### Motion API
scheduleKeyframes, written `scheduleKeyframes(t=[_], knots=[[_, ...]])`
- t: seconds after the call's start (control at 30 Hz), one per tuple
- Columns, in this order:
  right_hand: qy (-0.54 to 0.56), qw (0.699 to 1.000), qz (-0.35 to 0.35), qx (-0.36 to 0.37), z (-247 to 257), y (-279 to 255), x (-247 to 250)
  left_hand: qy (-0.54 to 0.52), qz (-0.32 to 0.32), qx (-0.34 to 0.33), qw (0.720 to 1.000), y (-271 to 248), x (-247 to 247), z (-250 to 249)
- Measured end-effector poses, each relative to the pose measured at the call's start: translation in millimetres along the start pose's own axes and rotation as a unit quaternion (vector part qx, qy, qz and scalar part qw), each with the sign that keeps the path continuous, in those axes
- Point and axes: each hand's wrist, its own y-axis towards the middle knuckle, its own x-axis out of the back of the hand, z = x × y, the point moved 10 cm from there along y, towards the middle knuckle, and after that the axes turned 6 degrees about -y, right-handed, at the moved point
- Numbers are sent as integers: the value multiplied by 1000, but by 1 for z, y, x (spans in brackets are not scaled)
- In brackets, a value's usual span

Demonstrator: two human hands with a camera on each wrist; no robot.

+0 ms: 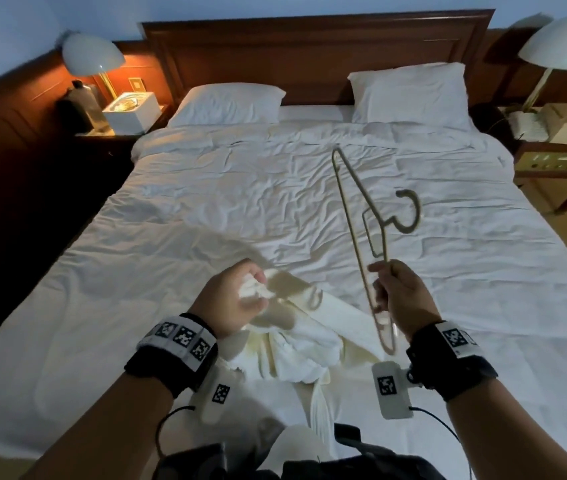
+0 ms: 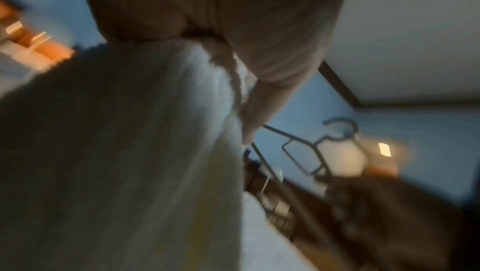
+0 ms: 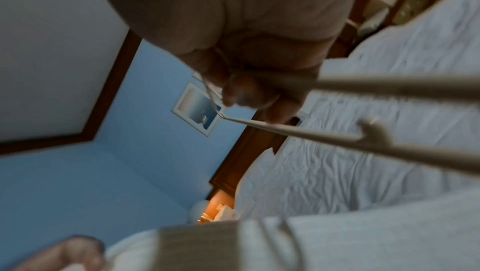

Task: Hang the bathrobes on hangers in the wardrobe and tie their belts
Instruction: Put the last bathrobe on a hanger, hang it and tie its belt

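Observation:
A white bathrobe (image 1: 296, 344) hangs bunched over the near part of the bed, and my left hand (image 1: 237, 299) grips a fold of its cloth at the top. In the left wrist view the robe (image 2: 145, 152) fills the frame below the curled fingers. My right hand (image 1: 396, 296) holds a thin beige hanger (image 1: 361, 230) by one end of its frame, raised above the bed with its hook pointing right. The right wrist view shows the hanger (image 3: 389, 146) running past the fingers. A second hanger's hook (image 1: 315, 299) pokes out of the robe.
A wide bed (image 1: 171, 220) with a crumpled white cover has two pillows (image 1: 226, 103) at a wooden headboard (image 1: 309, 46). Nightstands with lamps (image 1: 91, 57) stand at both sides. No wardrobe is in view.

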Motion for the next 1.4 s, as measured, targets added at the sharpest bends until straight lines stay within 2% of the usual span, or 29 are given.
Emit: scheduleKeyframes(t=[0.07, 0.1, 0.23, 0.33, 0.4, 0.53, 0.63, 0.73, 0.8, 0.87, 0.93, 1.03, 1.13, 1.23, 1.4], knots=[[-118, 991, -59, 3, -3, 2, 14, 131, 26, -7, 991, 3, -8, 8], [-139, 988, -64, 23, 1, 1, 16, 174, 38, 6, 984, 5, -12, 17], [-130, 986, 15, 103, 16, -7, 8, 269, 55, 65, 959, 10, -4, 40], [-151, 980, 40, 126, 13, -8, 14, 207, -12, 50, 977, 12, 17, 38], [-186, 973, 28, 133, 12, -6, 23, 116, -54, 77, 989, 11, 29, 48], [-283, 942, -6, 179, 28, -12, 38, -27, -86, 133, 987, 9, 29, 69], [-402, 888, -55, 214, 45, -19, 42, -74, -107, 173, 976, 6, 28, 80], [-470, 830, -150, 261, 61, -28, 48, -79, -139, 225, 961, 1, 31, 92], [-471, 817, -205, 262, 67, -34, 56, -78, -150, 240, 956, -1, 32, 99], [-461, 818, -227, 259, 68, -37, 57, -81, -136, 243, 957, 1, 29, 103], [-458, 821, -198, 276, 69, -39, 41, -107, -120, 243, 957, 4, 24, 105], [-488, 822, -106, 275, 61, -32, 2, -113, -86, 228, 963, 11, 15, 95], [-570, 804, -2, 172, 34, -15, -34, -161, -57, 229, 958, 18, 1, 81], [-577, 805, 83, 107, 4, -11, -69, -286, -66, 272, 916, 16, -18, 74], [-532, 836, 124, 47, -23, -17, -95, -428, -99, 318, 841, 7, -50, 67]])
